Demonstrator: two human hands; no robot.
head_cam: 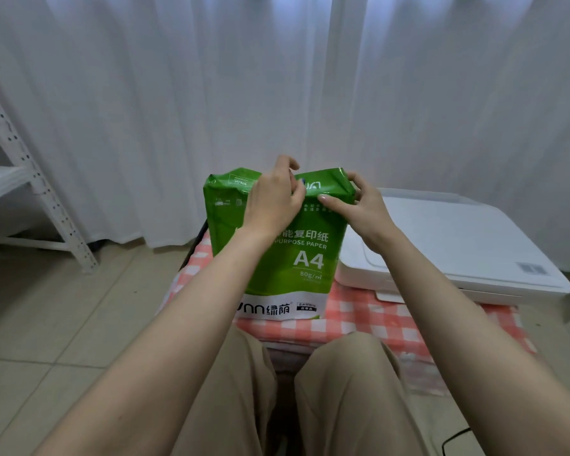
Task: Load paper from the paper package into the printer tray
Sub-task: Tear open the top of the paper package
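A green and white A4 paper package [297,258] stands upright on a small table covered with a red-and-white checked cloth [369,314]. My left hand [273,199] pinches the wrapper at the top middle of the package. My right hand [359,205] grips the wrapper at the top right corner. A white printer [454,245] sits closed on the cloth just right of the package. No paper tray is open or visible, apart from a small flap at its front edge.
White curtains [277,93] hang behind the table. A white perforated metal shelf [30,179] stands at the left. Beige floor tiles [63,317] lie on the left. My knees in beige trousers [343,390] are at the table's near edge. A black cable [454,439] lies at the lower right.
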